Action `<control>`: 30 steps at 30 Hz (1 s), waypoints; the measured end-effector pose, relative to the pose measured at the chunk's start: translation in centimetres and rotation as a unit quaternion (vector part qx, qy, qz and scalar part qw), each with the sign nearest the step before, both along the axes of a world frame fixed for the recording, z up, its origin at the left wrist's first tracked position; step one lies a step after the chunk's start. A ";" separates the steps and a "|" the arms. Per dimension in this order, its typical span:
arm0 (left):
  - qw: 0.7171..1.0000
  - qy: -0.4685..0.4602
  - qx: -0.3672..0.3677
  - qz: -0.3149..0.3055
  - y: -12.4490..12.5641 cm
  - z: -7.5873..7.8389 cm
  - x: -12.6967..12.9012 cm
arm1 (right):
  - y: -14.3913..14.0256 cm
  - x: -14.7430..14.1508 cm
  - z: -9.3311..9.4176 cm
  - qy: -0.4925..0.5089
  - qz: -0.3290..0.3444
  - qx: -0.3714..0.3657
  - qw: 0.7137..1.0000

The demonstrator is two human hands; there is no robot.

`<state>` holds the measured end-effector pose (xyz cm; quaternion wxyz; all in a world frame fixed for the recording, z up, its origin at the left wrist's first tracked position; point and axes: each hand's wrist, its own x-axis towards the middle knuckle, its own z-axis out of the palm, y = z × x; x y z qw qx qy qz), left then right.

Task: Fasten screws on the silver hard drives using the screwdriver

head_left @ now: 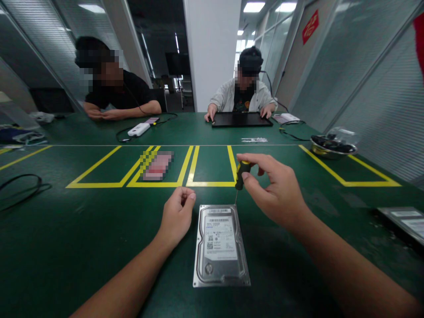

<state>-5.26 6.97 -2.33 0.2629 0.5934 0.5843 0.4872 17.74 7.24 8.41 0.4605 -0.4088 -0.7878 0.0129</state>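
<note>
Our right hand pinches the screwdriver upright, tip down at the drive's far right corner, while our left hand rests curled beside it.

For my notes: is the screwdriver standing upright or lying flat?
Upright: the right hand holds the screwdriver by its handle, tip down at the hard drive far corner.

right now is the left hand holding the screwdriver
No, the right hand grips the screwdriver upright over the hard drive; the left hand is curled, holding nothing visible.
</note>
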 end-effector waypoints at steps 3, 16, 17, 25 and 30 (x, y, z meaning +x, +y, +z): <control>1.000 0.002 -0.001 0.000 0.0 0.0 0.0 | 0.1 0.0 0.0 -0.001 -0.001 0.000 1.000; 1.000 0.005 -0.005 -0.003 0.0 0.0 -0.1 | 0.0 -0.1 -0.1 -0.001 -0.007 0.021 1.000; 1.000 0.006 -0.006 -0.003 0.0 0.0 -0.1 | 0.0 -0.1 -0.1 0.001 -0.012 0.024 1.000; 1.000 0.002 -0.009 -0.002 -0.1 0.1 -0.1 | 0.0 -0.1 -0.2 0.001 0.003 0.030 1.000; 1.000 0.004 -0.010 -0.002 0.0 0.1 -0.1 | 0.2 -0.1 -0.1 -0.007 -0.002 0.036 0.999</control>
